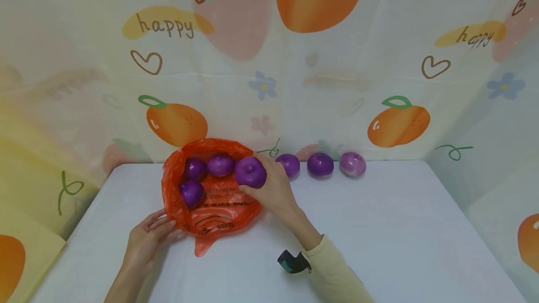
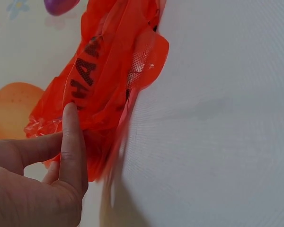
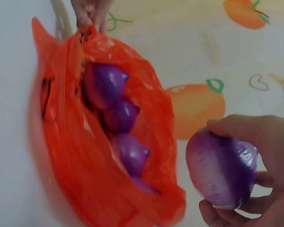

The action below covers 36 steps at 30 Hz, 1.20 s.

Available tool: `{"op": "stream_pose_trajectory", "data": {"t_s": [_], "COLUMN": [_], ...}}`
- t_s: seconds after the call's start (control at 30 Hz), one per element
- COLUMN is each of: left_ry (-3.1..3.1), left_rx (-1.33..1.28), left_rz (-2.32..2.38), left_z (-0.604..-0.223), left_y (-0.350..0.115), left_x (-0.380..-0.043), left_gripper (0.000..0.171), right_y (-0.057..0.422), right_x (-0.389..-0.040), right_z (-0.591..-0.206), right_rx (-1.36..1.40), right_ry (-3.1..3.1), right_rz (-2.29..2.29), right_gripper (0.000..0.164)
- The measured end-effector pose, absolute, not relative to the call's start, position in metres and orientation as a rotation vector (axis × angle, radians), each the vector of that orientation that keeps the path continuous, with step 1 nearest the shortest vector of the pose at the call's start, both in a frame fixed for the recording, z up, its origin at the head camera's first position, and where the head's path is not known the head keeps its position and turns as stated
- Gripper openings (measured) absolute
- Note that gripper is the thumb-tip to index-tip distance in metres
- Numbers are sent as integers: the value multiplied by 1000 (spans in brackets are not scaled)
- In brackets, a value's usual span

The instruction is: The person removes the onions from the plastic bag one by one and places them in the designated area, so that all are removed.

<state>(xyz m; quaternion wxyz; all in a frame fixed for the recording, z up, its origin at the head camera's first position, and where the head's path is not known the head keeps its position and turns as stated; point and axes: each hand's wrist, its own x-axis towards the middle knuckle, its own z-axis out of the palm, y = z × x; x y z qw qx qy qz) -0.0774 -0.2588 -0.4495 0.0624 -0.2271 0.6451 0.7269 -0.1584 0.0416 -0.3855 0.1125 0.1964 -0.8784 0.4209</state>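
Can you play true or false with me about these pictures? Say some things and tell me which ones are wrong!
1. The right hand holds a purple onion. True.
2. The left hand touches the red bag. True.
3. The red bag is tied shut. False: it is open, with more onions inside.
4. Three onions sit in a row on the white table. True.
5. In the head view, that row is left of the bag. False: it is to the right.
6. The writing behind the table says "sad". False: the backdrop says "happy".
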Motion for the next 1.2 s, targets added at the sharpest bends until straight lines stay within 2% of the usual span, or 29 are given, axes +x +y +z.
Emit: {"op": "stream_pose_trajectory", "data": {"t_s": [0.47, 1.2], "left_ry": [1972, 1963], "left_rx": [-709, -656], "left_rz": [2167, 2199], "left_z": [-450, -449], "left_y": [-258, -259], "left_x": [-77, -77], "left_gripper": [65, 63], "right_y": [93, 167], "right_x": [-168, -174], "right_z": [-391, -404], "right_rx": [406, 328], "right_ry": [-2545, -2573], "right_rz": [1274, 1251], "right_gripper": [77, 70]}}
